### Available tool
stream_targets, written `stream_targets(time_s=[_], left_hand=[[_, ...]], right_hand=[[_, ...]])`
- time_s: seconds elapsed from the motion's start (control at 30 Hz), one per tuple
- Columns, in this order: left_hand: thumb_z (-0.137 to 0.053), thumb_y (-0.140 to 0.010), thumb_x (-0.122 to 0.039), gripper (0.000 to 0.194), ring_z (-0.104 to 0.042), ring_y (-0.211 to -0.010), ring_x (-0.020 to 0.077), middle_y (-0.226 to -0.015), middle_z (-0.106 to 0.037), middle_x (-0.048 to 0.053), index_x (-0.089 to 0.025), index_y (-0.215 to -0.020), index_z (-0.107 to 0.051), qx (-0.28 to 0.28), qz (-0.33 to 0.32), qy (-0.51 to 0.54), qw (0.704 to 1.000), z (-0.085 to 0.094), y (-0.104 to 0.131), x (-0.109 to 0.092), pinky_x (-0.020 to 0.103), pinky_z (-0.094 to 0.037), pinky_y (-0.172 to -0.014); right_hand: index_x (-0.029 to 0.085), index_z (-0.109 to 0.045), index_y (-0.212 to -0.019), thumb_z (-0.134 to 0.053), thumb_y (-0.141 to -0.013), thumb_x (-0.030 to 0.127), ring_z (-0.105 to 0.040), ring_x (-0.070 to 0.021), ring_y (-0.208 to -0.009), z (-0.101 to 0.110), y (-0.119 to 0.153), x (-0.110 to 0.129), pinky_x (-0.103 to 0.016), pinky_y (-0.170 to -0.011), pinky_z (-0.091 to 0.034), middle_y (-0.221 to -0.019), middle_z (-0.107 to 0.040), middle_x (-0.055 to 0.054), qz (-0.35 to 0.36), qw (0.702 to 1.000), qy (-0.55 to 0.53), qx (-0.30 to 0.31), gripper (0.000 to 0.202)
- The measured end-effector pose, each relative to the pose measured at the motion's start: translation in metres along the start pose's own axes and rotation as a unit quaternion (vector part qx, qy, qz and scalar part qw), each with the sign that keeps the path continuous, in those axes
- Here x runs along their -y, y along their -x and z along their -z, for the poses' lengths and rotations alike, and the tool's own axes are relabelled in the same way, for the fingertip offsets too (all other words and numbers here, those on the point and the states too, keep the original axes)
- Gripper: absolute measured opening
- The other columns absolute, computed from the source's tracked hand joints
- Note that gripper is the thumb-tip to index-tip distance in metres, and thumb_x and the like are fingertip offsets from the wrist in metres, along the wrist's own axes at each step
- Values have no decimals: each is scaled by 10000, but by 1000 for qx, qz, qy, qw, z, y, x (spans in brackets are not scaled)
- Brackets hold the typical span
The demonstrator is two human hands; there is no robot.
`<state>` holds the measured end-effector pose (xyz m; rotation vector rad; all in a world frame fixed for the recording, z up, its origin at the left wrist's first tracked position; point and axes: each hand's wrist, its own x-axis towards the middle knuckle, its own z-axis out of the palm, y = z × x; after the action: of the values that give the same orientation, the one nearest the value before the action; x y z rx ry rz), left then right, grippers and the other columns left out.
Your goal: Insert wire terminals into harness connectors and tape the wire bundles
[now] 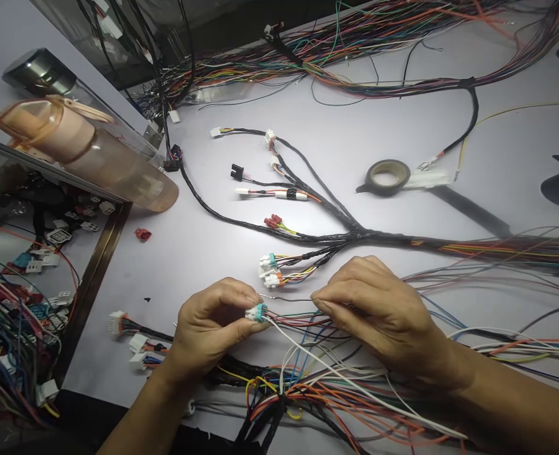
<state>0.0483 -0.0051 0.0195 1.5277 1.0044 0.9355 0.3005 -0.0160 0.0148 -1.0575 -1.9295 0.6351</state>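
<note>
Between the thumb and fingers of my left hand [217,316] is a small white and teal connector [256,312], with several wires running out of its right side. My right hand [378,309] pinches a thin dark wire [291,299]. The bare metal terminal [267,296] on that wire's end points left, just above the connector and apart from its wire side. Beyond both hands lies a black-taped wire harness [369,237], its branches ending in white, black, red and teal connectors. Loose coloured wires [307,385] pass beneath my hands.
A roll of black tape [387,175] lies at the right of the harness. At the left stand a pinkish bottle [118,161] and an open box edge [94,291] with connectors inside. A thick wire bundle [336,77] crosses the back. One red connector [143,234] lies alone.
</note>
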Motion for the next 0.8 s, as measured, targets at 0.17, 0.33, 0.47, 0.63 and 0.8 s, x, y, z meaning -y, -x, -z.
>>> stream_targets(time_s=[0.17, 0.33, 0.47, 0.63, 0.8], left_hand=[[-751, -673, 11, 302, -662, -806, 166, -841, -691, 54, -188, -894, -697, 9, -7, -22, 1000, -7, 3, 0, 279, -572, -706], [-768, -653, 3, 290, -665, -750, 160, -805, -689, 47, -186, -863, -701, -4, -1, 9, 1000, -11, 0, -5, 268, -574, -657], [-769, -650, 4, 285, -667, -731, 150, -784, -689, 44, -185, -855, -709, -12, -7, 26, 1000, -12, -2, -8, 249, -575, -636], [-771, -644, 7, 284, -669, -724, 153, -777, -691, 44, -181, -847, -706, -8, -8, 35, 999, -13, -2, -8, 255, -578, -635], [-768, -637, 21, 301, -673, -730, 152, -793, -699, 42, -186, -845, -704, -5, -5, 40, 999, -12, -2, -7, 254, -583, -637]], right_hand=[[202, -656, -903, -615, -869, 131, -570, -127, -680, 1, 3, 10, -333, -700, -357, -722, -681, 6, 56, 996, 50, -47, 89], [224, -653, -908, -569, -904, 163, -565, -115, -659, -2, 5, 13, -335, -695, -347, -718, -691, 26, 66, 996, 67, -8, 103], [215, -651, -914, -571, -903, 164, -565, -109, -660, -2, 5, 12, -333, -695, -354, -720, -683, 29, 72, 996, 60, -5, 95], [237, -644, -973, -531, -924, 174, -583, -119, -697, 1, 8, 12, -349, -727, -368, -754, -682, 24, 83, 995, 54, 11, 139], [236, -639, -969, -554, -921, 179, -573, -121, -692, -2, 9, 9, -347, -720, -351, -745, -684, 25, 89, 994, 55, 8, 114]])
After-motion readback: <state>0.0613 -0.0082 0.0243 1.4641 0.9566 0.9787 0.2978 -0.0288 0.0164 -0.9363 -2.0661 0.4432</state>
